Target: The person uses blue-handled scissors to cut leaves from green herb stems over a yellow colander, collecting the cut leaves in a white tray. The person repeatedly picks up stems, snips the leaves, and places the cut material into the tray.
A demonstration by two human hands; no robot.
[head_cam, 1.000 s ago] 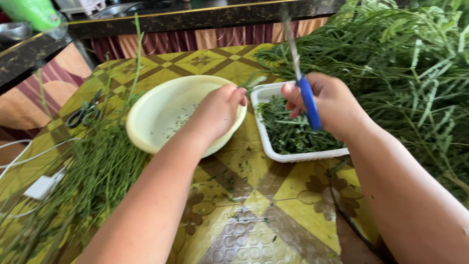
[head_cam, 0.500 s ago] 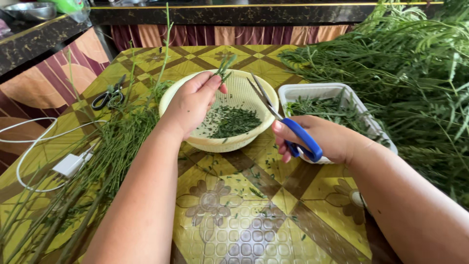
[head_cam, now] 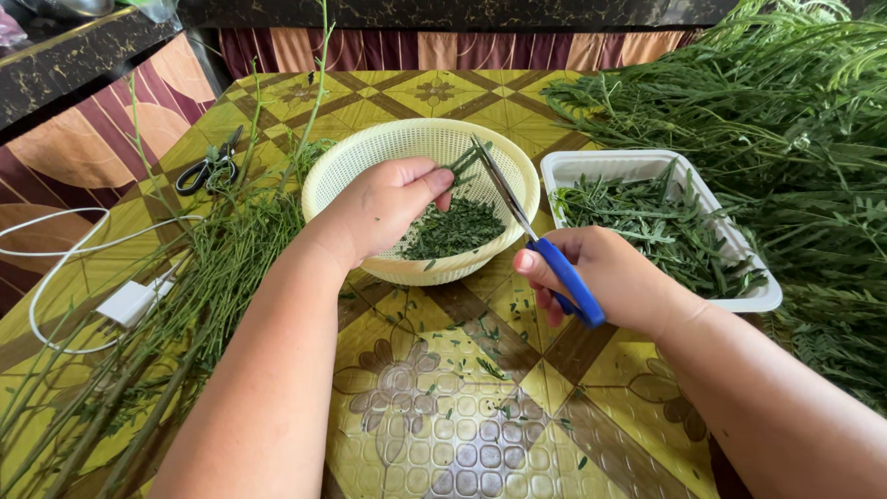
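Scissors (head_cam: 536, 236) with blue handles snip a green sprig (head_cam: 465, 164) over the pale basket bowl (head_cam: 407, 139).

From the head view I see my right hand (head_cam: 601, 282) closed around the blue handles, fingers through the loops, blades angled up and left with their tips at the sprig, slightly parted; the right forearm comes in from the lower right. My left hand (head_cam: 383, 208) pinches the sprig between thumb and fingertips, the other fingers curled, hovering over the bowl's cut leaves (head_cam: 453, 231), forearm rising from the bottom edge. The bowl stands mid-desk (head_cam: 443, 407), just beside a white tray (head_cam: 647, 164) of greens. Stripped stems (head_cam: 185, 305) lie at left, near black scissors (head_cam: 211, 168) and a white cable (head_cam: 55, 268).
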